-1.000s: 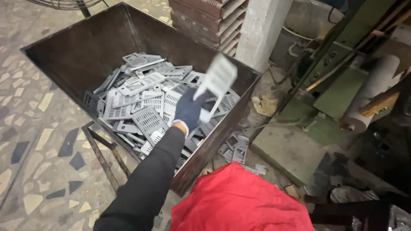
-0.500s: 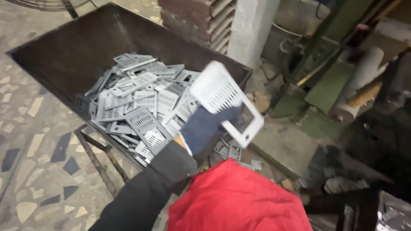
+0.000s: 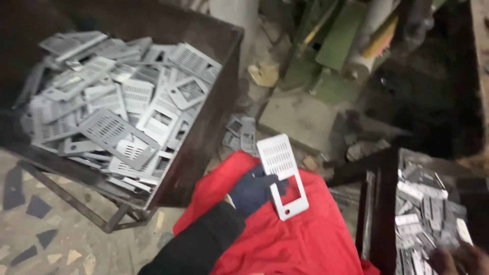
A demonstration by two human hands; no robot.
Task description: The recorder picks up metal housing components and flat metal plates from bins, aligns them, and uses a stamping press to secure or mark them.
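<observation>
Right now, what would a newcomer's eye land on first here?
Probably the red cloth at bottom centre, where a gloved left hand holds a pale perforated metal plate. Next, the dark bin at upper left, heaped with similar grey plates.

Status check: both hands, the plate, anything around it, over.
Left hand, gloved, grips perforated plate over red cloth. Right hand at small parts bin, grip unclear. Big bin of plates sits to the left.
</observation>
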